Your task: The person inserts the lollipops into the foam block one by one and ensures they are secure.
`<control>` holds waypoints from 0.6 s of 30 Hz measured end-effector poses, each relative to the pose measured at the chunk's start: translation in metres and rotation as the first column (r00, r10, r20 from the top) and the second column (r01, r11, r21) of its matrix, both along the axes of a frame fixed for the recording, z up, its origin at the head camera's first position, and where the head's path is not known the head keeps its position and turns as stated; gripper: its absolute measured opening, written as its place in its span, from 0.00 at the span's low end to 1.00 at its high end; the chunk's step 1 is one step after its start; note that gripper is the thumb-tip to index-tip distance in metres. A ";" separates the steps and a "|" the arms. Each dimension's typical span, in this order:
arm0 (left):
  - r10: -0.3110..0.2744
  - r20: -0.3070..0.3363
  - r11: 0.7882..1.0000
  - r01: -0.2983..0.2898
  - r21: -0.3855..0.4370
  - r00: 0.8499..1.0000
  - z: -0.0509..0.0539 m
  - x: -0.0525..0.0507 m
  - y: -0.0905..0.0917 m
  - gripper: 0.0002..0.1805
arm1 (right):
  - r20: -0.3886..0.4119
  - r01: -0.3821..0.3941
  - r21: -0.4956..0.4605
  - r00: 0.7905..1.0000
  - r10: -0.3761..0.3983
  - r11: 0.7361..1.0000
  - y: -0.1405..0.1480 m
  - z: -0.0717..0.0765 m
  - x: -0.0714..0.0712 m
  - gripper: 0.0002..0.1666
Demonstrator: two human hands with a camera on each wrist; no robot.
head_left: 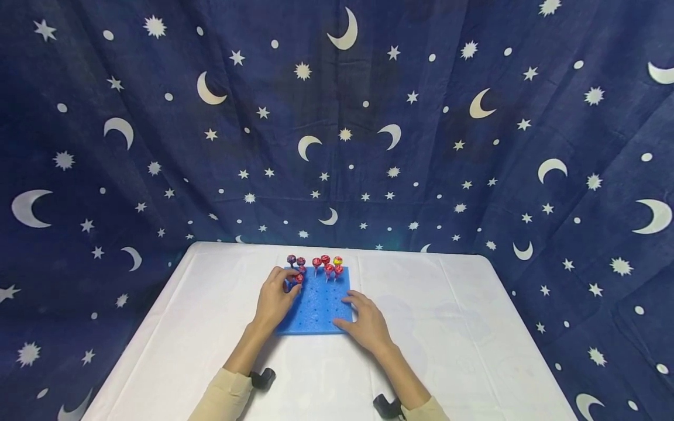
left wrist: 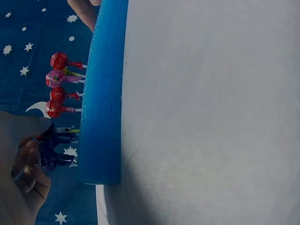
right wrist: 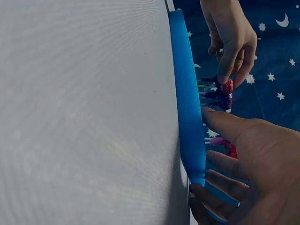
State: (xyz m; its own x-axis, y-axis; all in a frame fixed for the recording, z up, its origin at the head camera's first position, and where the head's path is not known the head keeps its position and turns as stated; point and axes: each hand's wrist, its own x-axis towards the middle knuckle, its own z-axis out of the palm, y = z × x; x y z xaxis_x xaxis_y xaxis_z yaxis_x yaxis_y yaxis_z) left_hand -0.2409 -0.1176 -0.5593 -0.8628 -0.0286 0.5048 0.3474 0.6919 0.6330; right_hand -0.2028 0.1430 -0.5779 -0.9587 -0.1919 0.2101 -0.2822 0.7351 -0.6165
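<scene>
A blue foam board [head_left: 321,307] with rows of small holes lies on the table, several wrapped lollipops standing upright along its far side. My left hand [head_left: 272,298] is at the board's left side and pinches a red-and-dark lollipop [head_left: 298,279] between thumb and fingers; its stick is partly hidden by the hand. Just behind it stand more dark-wrapped lollipops [head_left: 292,259]. A second group, of red lollipops [head_left: 316,262] and a yellow one [head_left: 338,261], fills the far right part. With fingers spread, my right hand [head_left: 368,324] touches the board's right edge.
A white cloth covers the table [head_left: 432,327], whose far edge meets a dark blue curtain [head_left: 337,193] patterned with moons and stars. The curtain also hangs along both sides. A black wrist camera [head_left: 263,379] is strapped below the left hand, another [head_left: 387,406] below the right.
</scene>
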 end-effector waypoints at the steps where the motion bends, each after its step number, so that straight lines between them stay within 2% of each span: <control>1: 0.000 -0.004 1.000 0.000 0.001 1.000 0.000 0.000 0.000 0.16 | 0.002 0.000 0.000 1.000 0.000 1.000 0.000 0.000 -0.001 0.34; 8: -0.014 -0.020 1.000 0.014 0.017 1.000 0.004 0.005 0.000 0.17 | 0.000 -0.001 0.003 1.000 0.001 1.000 0.005 0.000 -0.003 0.34; 14: -0.007 0.009 0.999 0.007 0.034 1.000 0.013 0.012 -0.002 0.13 | 0.006 -0.012 0.008 1.000 0.011 1.000 0.009 0.002 -0.004 0.35; 18: 0.007 0.032 1.000 -0.008 0.005 0.999 0.018 0.017 -0.005 0.11 | -0.006 -0.003 0.015 1.000 0.003 1.000 0.010 0.005 -0.005 0.35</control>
